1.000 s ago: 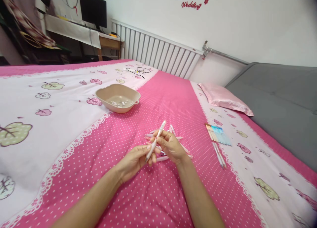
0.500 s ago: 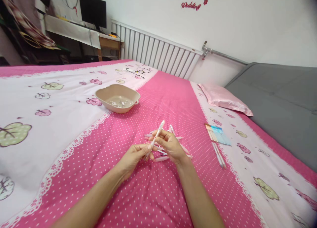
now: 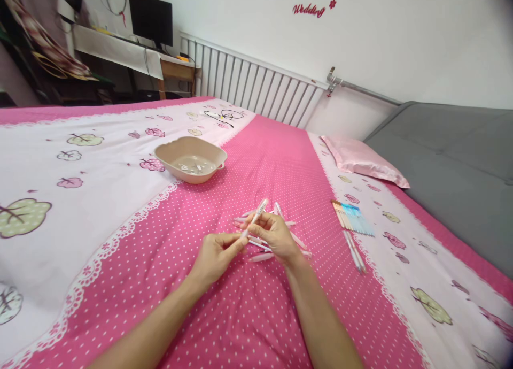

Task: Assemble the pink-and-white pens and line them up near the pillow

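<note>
Both my hands meet over a pink dotted bedspread [image 3: 248,315]. My right hand [image 3: 276,239] grips a white pen [image 3: 256,216] around its middle, its far end tilted up and away. My left hand [image 3: 216,256] pinches the pen's near end between thumb and fingertips. Under my hands lies a loose pile of several pink and white pens [image 3: 280,235] on the spread.
A beige bowl [image 3: 191,159] with small white pieces in it sits at the back left. A row of blue-capped pens [image 3: 352,222] lies to the right. A pink pillow [image 3: 363,159] and a grey sofa [image 3: 452,166] are further right, a radiator [image 3: 256,85] behind.
My left hand has slid down to the pen's near tip and now pinches it. The pen has shifted slightly up through my right hand.
</note>
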`<move>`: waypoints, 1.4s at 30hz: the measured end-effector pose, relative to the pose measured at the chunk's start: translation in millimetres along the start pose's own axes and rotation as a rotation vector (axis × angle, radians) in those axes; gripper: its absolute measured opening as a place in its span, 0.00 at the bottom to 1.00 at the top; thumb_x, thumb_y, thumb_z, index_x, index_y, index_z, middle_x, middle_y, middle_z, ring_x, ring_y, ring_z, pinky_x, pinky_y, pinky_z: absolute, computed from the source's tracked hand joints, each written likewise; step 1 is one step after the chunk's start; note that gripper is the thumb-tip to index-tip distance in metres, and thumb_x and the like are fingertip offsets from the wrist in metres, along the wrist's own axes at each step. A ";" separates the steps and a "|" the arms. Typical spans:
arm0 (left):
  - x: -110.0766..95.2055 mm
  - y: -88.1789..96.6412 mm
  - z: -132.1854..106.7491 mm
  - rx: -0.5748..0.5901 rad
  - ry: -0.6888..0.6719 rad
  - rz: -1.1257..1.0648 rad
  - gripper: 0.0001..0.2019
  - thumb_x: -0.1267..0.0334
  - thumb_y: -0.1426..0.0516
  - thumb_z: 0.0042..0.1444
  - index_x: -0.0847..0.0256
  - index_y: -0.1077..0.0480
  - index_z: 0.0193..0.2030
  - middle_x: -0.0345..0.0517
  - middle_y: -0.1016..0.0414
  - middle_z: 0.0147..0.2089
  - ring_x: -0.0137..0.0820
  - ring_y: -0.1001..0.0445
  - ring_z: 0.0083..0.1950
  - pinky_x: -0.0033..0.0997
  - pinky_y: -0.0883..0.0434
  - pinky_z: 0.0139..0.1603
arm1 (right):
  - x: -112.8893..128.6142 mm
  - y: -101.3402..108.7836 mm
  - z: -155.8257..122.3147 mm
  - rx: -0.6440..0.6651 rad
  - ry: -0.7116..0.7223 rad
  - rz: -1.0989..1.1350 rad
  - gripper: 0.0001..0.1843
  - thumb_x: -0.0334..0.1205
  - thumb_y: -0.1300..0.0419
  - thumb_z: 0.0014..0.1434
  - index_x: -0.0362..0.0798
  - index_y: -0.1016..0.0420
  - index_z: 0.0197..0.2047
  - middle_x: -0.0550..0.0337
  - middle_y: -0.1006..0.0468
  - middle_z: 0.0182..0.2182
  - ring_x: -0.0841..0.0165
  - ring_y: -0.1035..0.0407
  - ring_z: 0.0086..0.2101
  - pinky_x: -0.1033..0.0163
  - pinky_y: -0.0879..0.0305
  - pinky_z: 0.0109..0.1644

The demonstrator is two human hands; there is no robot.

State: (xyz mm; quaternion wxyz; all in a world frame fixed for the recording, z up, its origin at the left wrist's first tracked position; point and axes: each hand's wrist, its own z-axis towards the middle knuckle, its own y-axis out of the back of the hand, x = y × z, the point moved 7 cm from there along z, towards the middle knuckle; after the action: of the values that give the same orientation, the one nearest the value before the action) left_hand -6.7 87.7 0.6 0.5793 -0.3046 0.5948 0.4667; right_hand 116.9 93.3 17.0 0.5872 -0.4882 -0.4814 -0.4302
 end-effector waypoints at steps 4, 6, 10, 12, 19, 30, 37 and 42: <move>-1.5 2.0 -1.3 -0.041 -0.005 0.043 0.17 0.52 0.45 0.52 0.64 0.23 0.30 0.40 0.30 0.22 0.23 0.41 0.22 0.24 0.45 0.24 | -1.6 -0.9 1.2 0.000 0.009 -0.007 0.14 0.44 0.32 0.44 0.47 0.25 0.34 0.59 0.22 0.30 0.66 0.26 0.35 0.57 0.32 0.44; 0.3 3.0 -1.3 -0.070 0.022 0.022 0.16 0.52 0.42 0.50 0.65 0.23 0.31 0.40 0.29 0.21 0.22 0.40 0.21 0.24 0.45 0.23 | -3.3 -2.5 1.1 -0.002 -0.002 -0.018 0.15 0.45 0.32 0.45 0.47 0.25 0.36 0.59 0.22 0.31 0.66 0.26 0.36 0.58 0.32 0.44; 4.8 6.4 -2.0 -0.155 0.097 -0.075 0.14 0.55 0.38 0.44 0.65 0.23 0.31 0.44 0.24 0.25 0.25 0.32 0.23 0.23 0.38 0.25 | -4.7 -8.6 0.3 0.014 -0.013 -0.025 0.18 0.46 0.35 0.48 0.48 0.25 0.42 0.57 0.21 0.34 0.66 0.26 0.37 0.59 0.32 0.45; 5.0 7.7 -2.6 -0.179 0.119 -0.131 0.13 0.56 0.37 0.42 0.65 0.24 0.32 0.46 0.22 0.27 0.27 0.29 0.26 0.24 0.35 0.27 | -4.3 -11.1 0.3 0.030 -0.004 -0.003 0.20 0.47 0.36 0.50 0.49 0.27 0.46 0.57 0.21 0.37 0.66 0.27 0.40 0.58 0.32 0.47; 8.6 19.9 -3.3 -0.333 0.128 -0.264 0.14 0.58 0.35 0.40 0.64 0.30 0.29 0.39 0.27 0.24 0.23 0.32 0.22 0.21 0.37 0.23 | -1.1 -9.9 1.1 0.025 0.075 -0.139 0.17 0.44 0.36 0.50 0.49 0.29 0.43 0.56 0.25 0.43 0.67 0.30 0.44 0.61 0.34 0.48; 14.8 21.6 -2.0 -0.380 0.151 -0.359 0.18 0.57 0.35 0.38 0.63 0.40 0.26 0.34 0.32 0.21 0.23 0.31 0.23 0.21 0.34 0.25 | -5.7 -20.8 -4.0 0.085 0.026 -0.336 0.17 0.44 0.31 0.42 0.47 0.33 0.31 0.65 0.29 0.26 0.73 0.33 0.28 0.66 0.34 0.35; 23.6 26.1 -0.2 -0.427 0.137 -0.313 0.20 0.52 0.35 0.38 0.63 0.38 0.28 0.39 0.30 0.24 0.27 0.29 0.26 0.25 0.32 0.26 | -8.0 -22.0 -1.9 0.018 0.093 -0.444 0.13 0.41 0.32 0.42 0.45 0.28 0.30 0.63 0.26 0.25 0.72 0.32 0.27 0.67 0.34 0.32; 23.4 30.4 -2.1 -0.463 0.139 -0.242 0.20 0.51 0.36 0.38 0.63 0.37 0.28 0.40 0.30 0.24 0.27 0.30 0.25 0.25 0.33 0.26 | -10.8 -24.6 -1.2 -0.006 0.094 -0.474 0.10 0.40 0.34 0.45 0.44 0.24 0.32 0.60 0.24 0.24 0.71 0.31 0.26 0.67 0.34 0.31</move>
State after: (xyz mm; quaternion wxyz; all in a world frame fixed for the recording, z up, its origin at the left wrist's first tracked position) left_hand -38.3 101.5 -16.2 0.5036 -0.5291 0.4697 0.4959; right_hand 91.3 88.7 10.2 0.4903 -0.3428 -0.5535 -0.5794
